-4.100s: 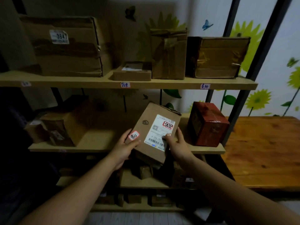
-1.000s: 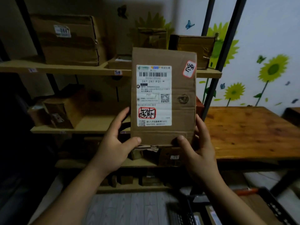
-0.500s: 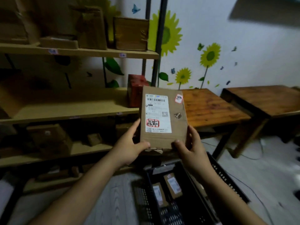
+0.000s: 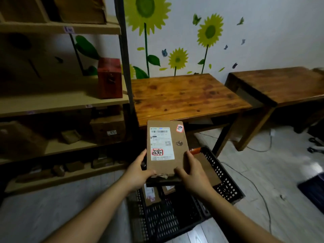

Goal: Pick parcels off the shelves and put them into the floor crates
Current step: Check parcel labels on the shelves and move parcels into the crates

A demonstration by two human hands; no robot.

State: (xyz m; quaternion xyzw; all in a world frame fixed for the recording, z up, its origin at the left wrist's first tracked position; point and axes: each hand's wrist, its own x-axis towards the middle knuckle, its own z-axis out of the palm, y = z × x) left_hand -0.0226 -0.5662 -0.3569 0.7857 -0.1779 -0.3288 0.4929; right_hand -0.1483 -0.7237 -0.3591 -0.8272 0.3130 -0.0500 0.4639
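A flat brown cardboard parcel (image 4: 178, 151) with a white shipping label and red marks hangs over the black plastic floor crate (image 4: 220, 174). My left hand (image 4: 138, 172) grips its lower left edge, thumb on the front face. My right hand (image 4: 192, 174) grips its lower right edge the same way. Inside the crate lie two or three smaller labelled parcels (image 4: 150, 194), partly hidden by the held parcel and my hands.
The shelf unit (image 4: 61, 100) stands to the left with a red box (image 4: 109, 78) on its middle board and brown boxes (image 4: 107, 127) on lower boards. Two wooden tables (image 4: 184, 93) stand behind the crate. Cables run across the floor at right.
The parcel has come down from chest height in front of the shelves to just above the crate. My view has turned right and downward. Both hands keep their hold.
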